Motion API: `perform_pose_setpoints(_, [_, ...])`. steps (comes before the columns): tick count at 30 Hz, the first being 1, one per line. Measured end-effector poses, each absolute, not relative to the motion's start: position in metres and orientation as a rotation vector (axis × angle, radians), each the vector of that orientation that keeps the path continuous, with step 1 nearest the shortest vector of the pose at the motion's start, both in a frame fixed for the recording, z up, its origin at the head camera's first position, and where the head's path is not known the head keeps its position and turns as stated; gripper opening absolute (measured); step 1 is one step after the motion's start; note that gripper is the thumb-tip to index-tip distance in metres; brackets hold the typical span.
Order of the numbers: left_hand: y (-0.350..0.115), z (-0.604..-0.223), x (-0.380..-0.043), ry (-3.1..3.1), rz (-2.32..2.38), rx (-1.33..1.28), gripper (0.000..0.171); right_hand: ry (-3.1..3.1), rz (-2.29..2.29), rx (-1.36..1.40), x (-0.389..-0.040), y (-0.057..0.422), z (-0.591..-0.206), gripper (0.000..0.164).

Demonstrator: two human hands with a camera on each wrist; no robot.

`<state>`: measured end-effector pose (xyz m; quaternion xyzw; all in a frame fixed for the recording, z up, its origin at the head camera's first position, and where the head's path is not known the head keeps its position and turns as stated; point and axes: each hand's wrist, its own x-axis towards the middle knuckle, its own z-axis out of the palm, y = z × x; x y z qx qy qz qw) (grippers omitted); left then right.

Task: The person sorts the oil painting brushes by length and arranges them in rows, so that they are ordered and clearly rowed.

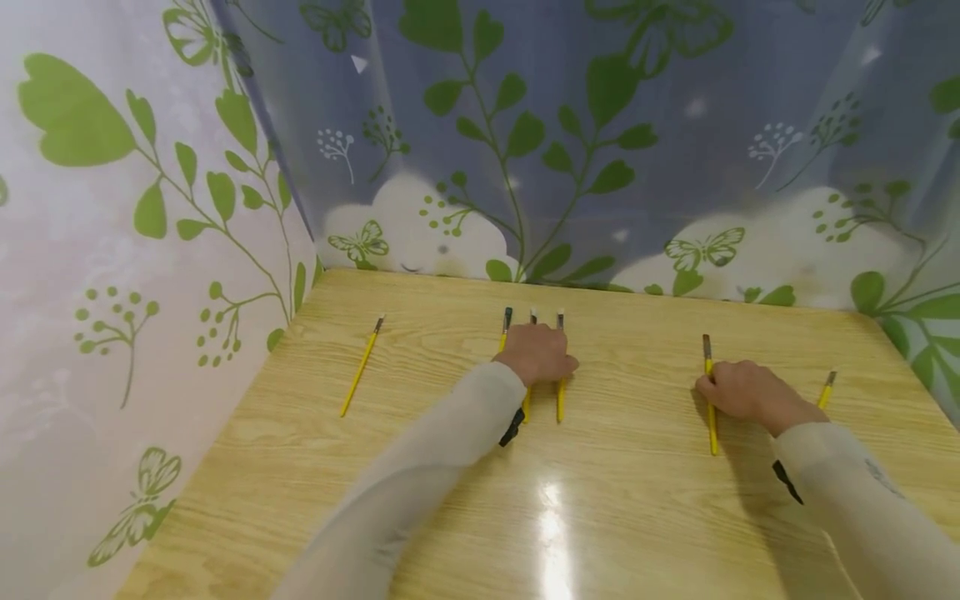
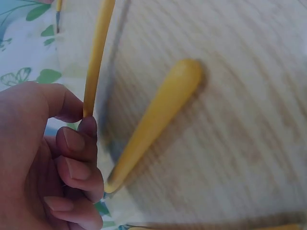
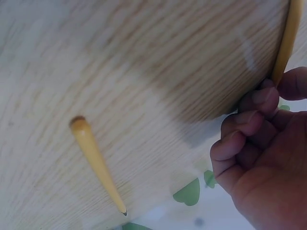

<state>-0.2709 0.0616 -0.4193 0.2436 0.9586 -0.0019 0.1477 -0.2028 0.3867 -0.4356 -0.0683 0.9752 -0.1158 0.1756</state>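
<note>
My left hand (image 1: 536,354) reaches over a group of 3 slim paintbrushes with yellow handles, at the back middle of the table. Its thumb and forefinger pinch the rightmost paintbrush (image 1: 560,404), as the left wrist view shows. A loose paintbrush (image 2: 153,124) lies beside those fingers, and the leftmost one (image 1: 507,320) has a dark tip; the hand partly covers both. Further right, my right hand (image 1: 750,392) pinches a paintbrush (image 1: 712,429) with a brownish tip, handle toward me. Another paintbrush (image 3: 98,160) lies apart from this hand, partly hidden by the forearm in the head view.
A lone paintbrush (image 1: 362,367) lies slanted at the left of the wood-grain table (image 1: 637,517). Leaf-and-butterfly patterned curtains (image 1: 555,200) hang along the table's back edge and its left side (image 1: 60,333).
</note>
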Motion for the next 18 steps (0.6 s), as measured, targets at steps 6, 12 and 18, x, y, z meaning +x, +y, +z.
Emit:
perform_pose_setpoints(6, [0.062, -0.425, -0.271, 2.774, -0.054, 0.695, 0.054, 2.768, -0.323, -0.182, -0.204, 0.388, -0.438, 0.037])
perform_pose_setpoints(12, [0.062, -0.427, -0.270, 2.782, -0.081, 0.704, 0.051, 2.752, -0.306, -0.174, -0.200, 0.383, -0.430, 0.041])
perform_pose_setpoints(18, [0.062, -0.428, -0.269, 2.806, -0.068, 0.718, 0.049, 2.764, -0.280, -0.149, -0.217, 0.400, -0.457, 0.043])
